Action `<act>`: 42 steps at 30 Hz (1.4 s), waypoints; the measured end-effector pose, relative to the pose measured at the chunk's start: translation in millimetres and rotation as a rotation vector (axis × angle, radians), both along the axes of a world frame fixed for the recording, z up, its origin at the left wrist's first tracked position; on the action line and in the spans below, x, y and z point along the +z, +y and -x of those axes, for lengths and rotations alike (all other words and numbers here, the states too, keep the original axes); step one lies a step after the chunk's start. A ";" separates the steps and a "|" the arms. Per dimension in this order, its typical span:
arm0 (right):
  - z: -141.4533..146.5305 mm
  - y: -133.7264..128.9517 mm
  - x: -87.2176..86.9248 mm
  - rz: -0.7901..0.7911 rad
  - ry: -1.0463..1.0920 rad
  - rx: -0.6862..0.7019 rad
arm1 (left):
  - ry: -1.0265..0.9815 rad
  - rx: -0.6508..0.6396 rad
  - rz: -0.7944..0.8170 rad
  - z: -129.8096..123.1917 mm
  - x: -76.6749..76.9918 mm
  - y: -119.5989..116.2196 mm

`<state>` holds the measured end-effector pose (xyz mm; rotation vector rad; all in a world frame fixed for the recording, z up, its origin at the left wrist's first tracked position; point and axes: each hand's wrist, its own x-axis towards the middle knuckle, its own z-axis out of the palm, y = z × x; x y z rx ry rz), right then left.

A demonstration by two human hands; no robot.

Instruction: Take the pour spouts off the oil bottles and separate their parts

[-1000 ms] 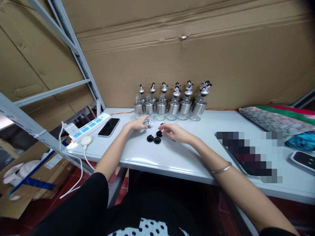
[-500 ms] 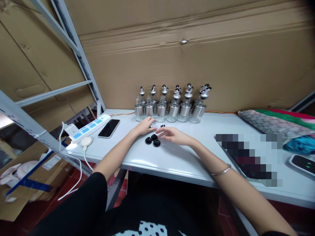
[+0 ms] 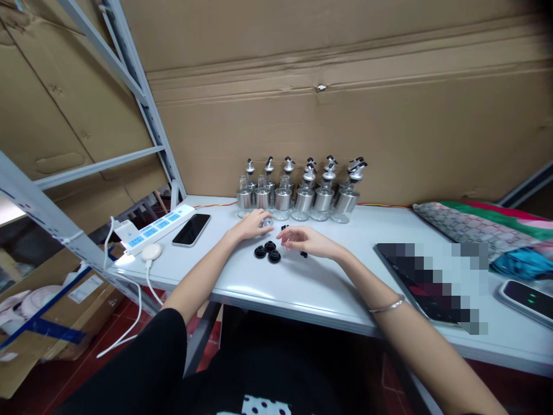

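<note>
We see left hand [image 3: 254,225] beside silvery piece [image 3: 268,222], grip unclear; right hand [image 3: 306,241] loosely parted: low sweep could scatter black stoppers [image 3: 273,257].

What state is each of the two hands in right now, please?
Left hand: at the shiny pieces; whether it holds one cannot be told.
Right hand: open, loosely curled, nothing visible in its grip, near the black pieces.

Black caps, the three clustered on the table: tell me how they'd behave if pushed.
The black caps look squat and wide-based, so they'd probably slide rather than tip. The tabletop looks smooth and shiny, which likely offers little grip. Their round rims could let one roll if knocked onto its edge.
</note>
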<state>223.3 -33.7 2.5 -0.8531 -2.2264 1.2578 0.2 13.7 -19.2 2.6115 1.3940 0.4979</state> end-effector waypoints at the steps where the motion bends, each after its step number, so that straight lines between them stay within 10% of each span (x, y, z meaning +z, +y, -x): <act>1: 0.4 -0.7 -0.4 0.024 -0.011 0.025 | -0.003 0.001 -0.008 0.0 0.4 0.1; 13: -2.7 11.8 -2.6 -0.012 0.325 -0.234 | -0.386 -0.023 -0.268 -50.8 34.4 2.4; 20: -10.7 18.8 1.5 -0.240 0.394 -0.492 | -0.606 0.184 -0.051 -131.5 71.3 50.2; 28: -18.3 25.8 0.6 -0.316 0.426 -0.620 | -0.619 0.221 -0.028 -140.1 77.3 75.9; 36: -19.0 17.5 8.6 -0.692 0.433 -0.963 | -0.865 0.088 -0.224 -135.4 113.0 36.5; 42: -12.9 12.7 2.8 -0.604 0.317 -0.850 | -1.022 -0.049 -0.205 -147.6 113.2 -28.3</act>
